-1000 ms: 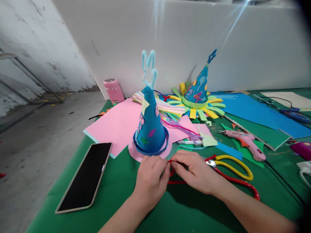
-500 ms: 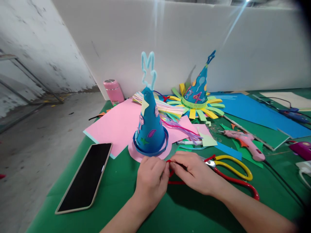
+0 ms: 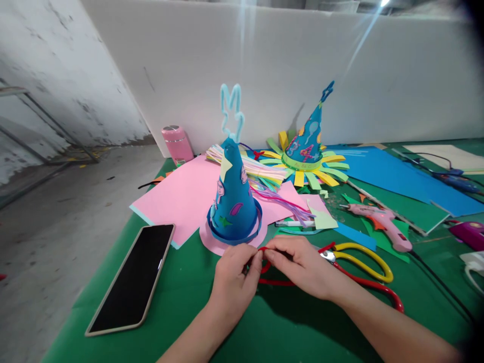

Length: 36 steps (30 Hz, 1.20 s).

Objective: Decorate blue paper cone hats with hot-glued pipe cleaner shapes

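"Two hands work close together over the counter (image 3: 177, 297). Left hand (image 3: 234, 272) and right hand (image 3: 302, 264) both have fingers pinched on a thin red stem (image 3: 278, 283)."

"Where does the stem lie?"

"At the fingertips, just in front of the near blue hat (image 3: 242, 212). Part of it curls below the pinch; the exact grip point is hidden behind the fingers."

"Any trouble likely?"

"Some. The bend is small, so uneven pressure from either side could kink it off-shape, or the stem could slip and spring open. The observer cannot tell whether the ends are joined."

"And around the hands?"

"The hat's pink brim sits just beyond the left fingers; a forward nudge could tip the cone or skew its pale-blue topper (image 3: 232, 113). The scissors (image 3: 328, 256) lie against or just beside the right wrist, so a sideways sweep could shove them. Farther right, the glue gun (image 3: 381, 217) rests on paper scraps. Its nozzle may be hot, and a snagged cord (image 3: 438, 283) could drag it."
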Available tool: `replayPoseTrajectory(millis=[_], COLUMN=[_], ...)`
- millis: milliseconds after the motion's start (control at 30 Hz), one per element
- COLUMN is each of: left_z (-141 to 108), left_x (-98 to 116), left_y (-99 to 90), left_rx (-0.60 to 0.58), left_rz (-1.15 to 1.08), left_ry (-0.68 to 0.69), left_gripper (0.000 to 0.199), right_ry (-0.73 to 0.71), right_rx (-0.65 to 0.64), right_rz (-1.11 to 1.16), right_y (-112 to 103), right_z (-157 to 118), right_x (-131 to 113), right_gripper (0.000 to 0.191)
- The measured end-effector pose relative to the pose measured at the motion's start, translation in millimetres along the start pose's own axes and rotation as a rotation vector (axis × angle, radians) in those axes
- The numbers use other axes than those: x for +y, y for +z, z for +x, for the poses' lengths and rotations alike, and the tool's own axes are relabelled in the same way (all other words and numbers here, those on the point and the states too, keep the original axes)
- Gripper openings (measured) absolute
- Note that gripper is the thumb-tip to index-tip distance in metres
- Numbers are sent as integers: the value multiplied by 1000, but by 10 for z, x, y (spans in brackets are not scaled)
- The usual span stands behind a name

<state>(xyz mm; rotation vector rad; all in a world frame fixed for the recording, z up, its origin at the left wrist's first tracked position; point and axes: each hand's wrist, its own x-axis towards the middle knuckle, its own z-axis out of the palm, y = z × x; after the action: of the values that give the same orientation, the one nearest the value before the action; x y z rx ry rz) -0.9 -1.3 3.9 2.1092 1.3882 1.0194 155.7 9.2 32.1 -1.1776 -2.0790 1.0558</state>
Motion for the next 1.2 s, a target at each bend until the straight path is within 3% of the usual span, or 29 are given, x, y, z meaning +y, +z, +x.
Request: replayPoseTrajectory(millis=[100,200,333,567,967,1200], left_z=[13,18,17,16,4,44], left_x=[16,25,24,17,32,-5], left_y=[-12,-8,1,1,-11,8], left_rx=[-84,-104,-86,-13,-40,-102], left_rz=[-147,-227,-228,-3,-71,-365], left_ry=[-145,-195,-160,-14,-145,-324], left_gripper=[22,22,18,21,21,16], right_ry=[81,111,120,90,86,101], right_rx=[-19,0,31,-5,-11,81], right_rz=[216,300,308,246,265,335], right_y=[-20,-11,13,20,47,-36], right_z=[29,49,54,55,57,81], right_x=[50,100,120,86,62,92], right_gripper=[23,19,19,21,20,21])
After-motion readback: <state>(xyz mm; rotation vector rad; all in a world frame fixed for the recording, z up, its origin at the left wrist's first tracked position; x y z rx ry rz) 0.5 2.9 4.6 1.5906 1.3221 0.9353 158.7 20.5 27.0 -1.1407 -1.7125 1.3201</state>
